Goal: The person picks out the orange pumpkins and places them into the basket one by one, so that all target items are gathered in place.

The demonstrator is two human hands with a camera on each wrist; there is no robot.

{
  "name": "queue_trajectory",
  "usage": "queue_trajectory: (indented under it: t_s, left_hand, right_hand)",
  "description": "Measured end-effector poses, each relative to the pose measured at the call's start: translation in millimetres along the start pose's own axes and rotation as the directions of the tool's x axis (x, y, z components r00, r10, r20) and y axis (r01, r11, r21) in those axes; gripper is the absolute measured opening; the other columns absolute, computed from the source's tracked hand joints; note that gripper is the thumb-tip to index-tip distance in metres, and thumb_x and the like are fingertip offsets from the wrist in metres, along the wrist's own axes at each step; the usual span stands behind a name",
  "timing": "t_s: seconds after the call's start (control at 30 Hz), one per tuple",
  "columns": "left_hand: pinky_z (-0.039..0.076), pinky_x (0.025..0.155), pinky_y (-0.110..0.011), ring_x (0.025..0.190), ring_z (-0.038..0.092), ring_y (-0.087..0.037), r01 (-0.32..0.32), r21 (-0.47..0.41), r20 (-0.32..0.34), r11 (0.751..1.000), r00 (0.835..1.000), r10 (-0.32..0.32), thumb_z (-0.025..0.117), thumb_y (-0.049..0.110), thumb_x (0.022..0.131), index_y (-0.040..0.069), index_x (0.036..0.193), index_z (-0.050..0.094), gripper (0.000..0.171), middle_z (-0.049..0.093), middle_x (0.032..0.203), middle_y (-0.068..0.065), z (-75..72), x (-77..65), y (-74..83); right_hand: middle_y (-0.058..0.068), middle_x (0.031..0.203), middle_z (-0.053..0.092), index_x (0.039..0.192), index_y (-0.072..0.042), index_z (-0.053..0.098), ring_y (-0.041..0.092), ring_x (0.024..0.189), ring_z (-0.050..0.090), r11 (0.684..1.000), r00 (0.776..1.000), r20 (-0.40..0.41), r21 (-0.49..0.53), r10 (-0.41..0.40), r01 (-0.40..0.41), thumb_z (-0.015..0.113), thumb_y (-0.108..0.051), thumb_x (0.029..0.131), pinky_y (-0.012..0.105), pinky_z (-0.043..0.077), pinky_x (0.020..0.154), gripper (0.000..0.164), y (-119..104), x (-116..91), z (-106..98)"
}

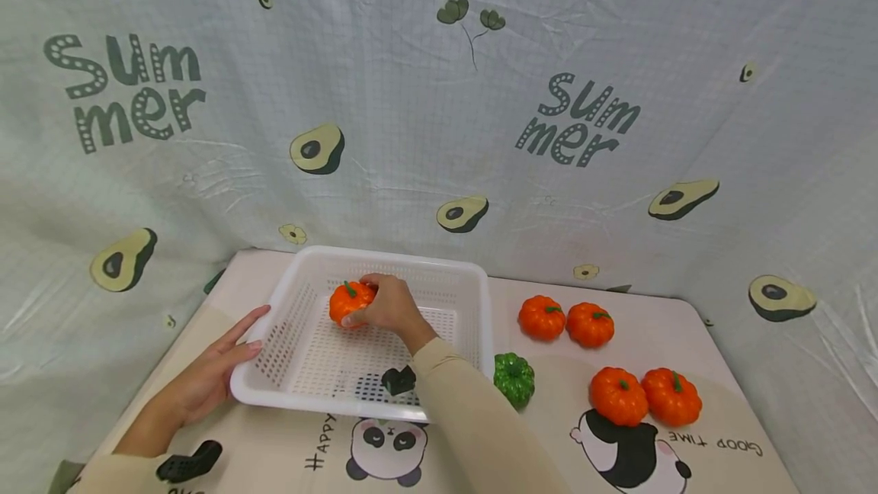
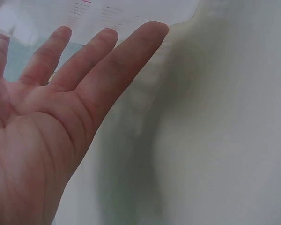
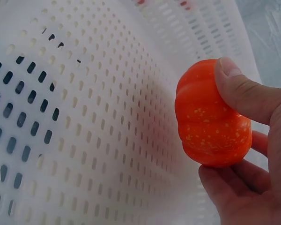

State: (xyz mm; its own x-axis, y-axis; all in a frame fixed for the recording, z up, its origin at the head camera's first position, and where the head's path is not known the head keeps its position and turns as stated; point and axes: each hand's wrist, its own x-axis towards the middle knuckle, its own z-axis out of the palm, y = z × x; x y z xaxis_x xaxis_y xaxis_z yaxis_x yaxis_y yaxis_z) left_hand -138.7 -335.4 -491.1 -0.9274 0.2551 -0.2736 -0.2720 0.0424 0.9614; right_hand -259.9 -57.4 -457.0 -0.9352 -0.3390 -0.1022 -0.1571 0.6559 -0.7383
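Note:
My right hand [image 1: 392, 305] holds a small orange pumpkin [image 1: 348, 303] with a green stem inside the white plastic basket [image 1: 315, 405]. In the right wrist view, the thumb presses one side of the pumpkin [image 3: 210, 117] and the fingers curl round the other, over the basket's slotted floor [image 3: 98, 117]. At the basket's left rim is my left hand [image 1: 213, 372], its fingers extended and nothing in its grasp. The left wrist view shows that palm [image 2: 42, 136] facing the camera, fingertips right at the basket's edge [image 2: 182, 11].
A green pumpkin [image 1: 514, 381] sits against the basket's right side. Farther right are two orange pumpkins [image 1: 542, 318] at the back and two more [image 1: 619, 396] nearer the front. A printed cloth [image 1: 384, 97] hangs behind the table [image 1: 549, 433].

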Motion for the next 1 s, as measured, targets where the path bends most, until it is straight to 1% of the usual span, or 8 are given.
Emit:
queue_trajectory:
  t_s: [0.23,0.33,0.43,0.57,0.67,0.8,0.9,1.0]
  left_hand:
    - [0.059,0.094,-0.044,0.118,0.059,-0.007,0.001,-0.025,0.015,1.0,1.0,-0.001,0.04,0.029,0.113,0.043,0.167,0.004,0.066,0.048,0.133,0.035,-0.8,-2.5,-0.2]
    - [0.059,0.095,-0.045,0.119,0.059,-0.009,0.007,-0.011,0.003,1.0,1.0,-0.007,0.041,0.031,0.113,0.043,0.167,0.005,0.066,0.045,0.135,0.032,-0.1,-2.8,0.5]
    - [0.059,0.097,-0.047,0.122,0.058,-0.011,0.014,0.009,-0.018,1.0,1.0,-0.014,0.042,0.033,0.112,0.044,0.167,0.006,0.066,0.039,0.147,0.021,1.2,-2.6,1.9]
    - [0.058,0.1,-0.05,0.125,0.056,-0.014,0.022,0.027,-0.038,0.999,0.999,-0.021,0.044,0.033,0.112,0.044,0.167,0.006,0.067,0.023,0.165,-0.002,3.6,-2.3,3.7]
    - [0.058,0.1,-0.051,0.126,0.056,-0.013,0.023,0.028,-0.037,0.999,0.999,-0.022,0.044,0.034,0.112,0.044,0.167,0.006,0.067,0.018,0.168,-0.007,3.9,-2.3,4.2]
    - [0.058,0.099,-0.05,0.123,0.058,-0.011,0.022,0.014,-0.033,1.0,0.999,-0.022,0.044,0.033,0.112,0.045,0.166,0.007,0.067,0.037,0.154,0.013,3.0,-2.5,4.0]
    - [0.059,0.098,-0.049,0.121,0.06,-0.01,0.023,0.001,-0.033,1.0,0.999,-0.023,0.043,0.033,0.112,0.046,0.166,0.008,0.065,0.044,0.137,0.029,2.5,-2.5,3.3]
    - [0.059,0.098,-0.049,0.121,0.059,-0.011,0.019,0.003,-0.02,1.0,1.0,-0.019,0.042,0.033,0.113,0.044,0.166,0.006,0.066,0.046,0.132,0.032,2.2,-2.7,2.5]
  right_hand:
    - [0.005,0.141,0.066,0.143,-0.011,0.062,0.022,0.124,0.062,1.0,0.999,0.041,-0.027,0.009,-0.008,0.095,-0.032,0.076,0.038,0.05,0.112,0.077,2.5,-0.8,3.9]
    - [0.005,0.142,0.065,0.145,-0.012,0.06,0.022,0.125,0.061,0.999,0.999,0.05,-0.037,0.006,-0.004,0.094,-0.033,0.076,0.038,0.05,0.113,0.079,4.7,0.6,5.6]
    - [0.006,0.141,0.065,0.145,-0.013,0.06,0.023,0.124,0.061,0.999,0.998,0.06,-0.038,0.003,-0.001,0.095,-0.031,0.076,0.039,0.051,0.112,0.079,5.0,1.4,5.2]
    - [0.005,0.141,0.063,0.146,-0.016,0.06,0.023,0.122,0.06,0.999,0.996,0.089,-0.054,0.008,-0.003,0.095,-0.031,0.076,0.04,0.051,0.111,0.08,4.1,0.6,4.0]
    - [0.005,0.144,0.061,0.147,-0.017,0.059,0.023,0.125,0.058,0.996,0.994,0.112,-0.087,0.004,0.006,0.094,-0.031,0.076,0.041,0.05,0.112,0.08,4.4,0.2,4.3]
    - [0.005,0.144,0.06,0.145,-0.017,0.061,0.023,0.126,0.058,0.993,0.991,0.132,-0.115,-0.004,0.02,0.094,-0.029,0.076,0.041,0.049,0.113,0.077,5.1,0.6,4.8]
    - [0.005,0.143,0.061,0.143,-0.017,0.062,0.023,0.123,0.059,0.991,0.991,0.136,-0.13,-0.004,0.021,0.094,-0.028,0.076,0.04,0.049,0.113,0.075,5.4,1.0,5.2]
    - [0.005,0.142,0.061,0.143,-0.017,0.063,0.023,0.122,0.059,0.99,0.992,0.125,-0.137,0.003,0.014,0.093,-0.028,0.077,0.04,0.05,0.112,0.073,5.3,1.2,5.5]
